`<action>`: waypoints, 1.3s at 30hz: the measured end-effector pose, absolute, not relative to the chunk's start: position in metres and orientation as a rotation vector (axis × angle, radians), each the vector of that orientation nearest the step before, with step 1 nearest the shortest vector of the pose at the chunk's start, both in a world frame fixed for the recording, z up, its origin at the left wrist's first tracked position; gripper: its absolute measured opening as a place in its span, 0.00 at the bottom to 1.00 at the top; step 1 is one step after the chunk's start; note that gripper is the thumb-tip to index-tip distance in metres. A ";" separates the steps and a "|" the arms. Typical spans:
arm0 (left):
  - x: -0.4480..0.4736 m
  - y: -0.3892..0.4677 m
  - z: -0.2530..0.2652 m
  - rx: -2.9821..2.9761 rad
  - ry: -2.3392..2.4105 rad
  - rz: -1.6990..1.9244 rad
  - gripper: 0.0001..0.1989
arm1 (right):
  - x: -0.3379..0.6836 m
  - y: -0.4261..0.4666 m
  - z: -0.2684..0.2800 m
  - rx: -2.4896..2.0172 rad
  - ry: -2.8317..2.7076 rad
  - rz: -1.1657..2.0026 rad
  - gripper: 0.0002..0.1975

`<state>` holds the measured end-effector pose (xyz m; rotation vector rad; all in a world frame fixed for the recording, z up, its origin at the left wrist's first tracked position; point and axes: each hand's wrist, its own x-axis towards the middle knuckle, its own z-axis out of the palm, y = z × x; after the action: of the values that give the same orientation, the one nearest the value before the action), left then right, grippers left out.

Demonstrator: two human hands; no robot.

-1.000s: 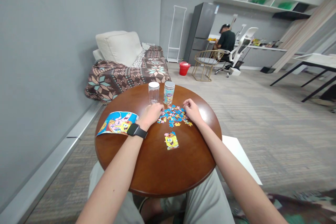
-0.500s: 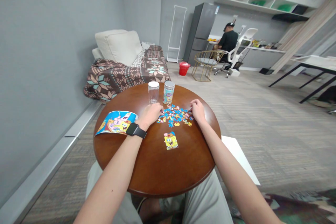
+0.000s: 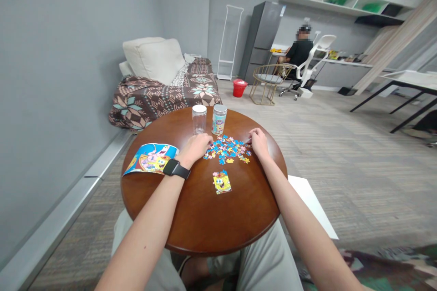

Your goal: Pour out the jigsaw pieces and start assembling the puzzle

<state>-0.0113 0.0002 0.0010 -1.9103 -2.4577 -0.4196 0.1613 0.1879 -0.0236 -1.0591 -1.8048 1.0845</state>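
A loose pile of jigsaw puzzle pieces, blue, pink and yellow, lies at the middle of the round brown table. My left hand, a black watch on its wrist, rests at the pile's left edge with fingers curled; what they hold, if anything, is hidden. At the right edge, my right hand has its fingers bent and drawn together, their tips by the outer pieces. Nearer to me lies a small joined puzzle section with a yellow cartoon face. The picture sheet lies beside my left wrist.
Behind the pile stand a clear jar with a white lid and a printed can. Beyond the table are a covered sofa, a red bin and a gold wire chair. A person sits farther back.
Both hands stay at the pile's edges, with only a slight shift of the right fingers. The seated person's head and body have moved a little to the right.
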 end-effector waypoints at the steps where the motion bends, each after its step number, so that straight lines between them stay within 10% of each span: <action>1: -0.011 0.000 0.001 -1.908 -2.460 -0.424 0.08 | 0.161 0.188 -0.024 -1.055 -1.816 1.082 0.04; 15: -0.007 -0.002 0.009 -1.939 -2.472 -0.535 0.04 | 0.160 0.191 -0.028 -1.036 -1.910 1.002 0.05; 27: 0.006 0.011 0.013 -1.605 -2.734 -2.438 0.07 | 0.155 0.179 -0.024 -0.845 -2.035 0.996 0.06; 39: 0.003 0.011 0.010 -1.349 -2.653 -2.692 0.06 | 0.150 0.171 -0.028 -0.631 -2.244 0.966 0.07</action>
<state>0.0026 0.0114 0.0100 -1.3490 -2.6532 -2.6923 0.1503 0.1706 -0.0278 -0.6308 -2.2439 0.9663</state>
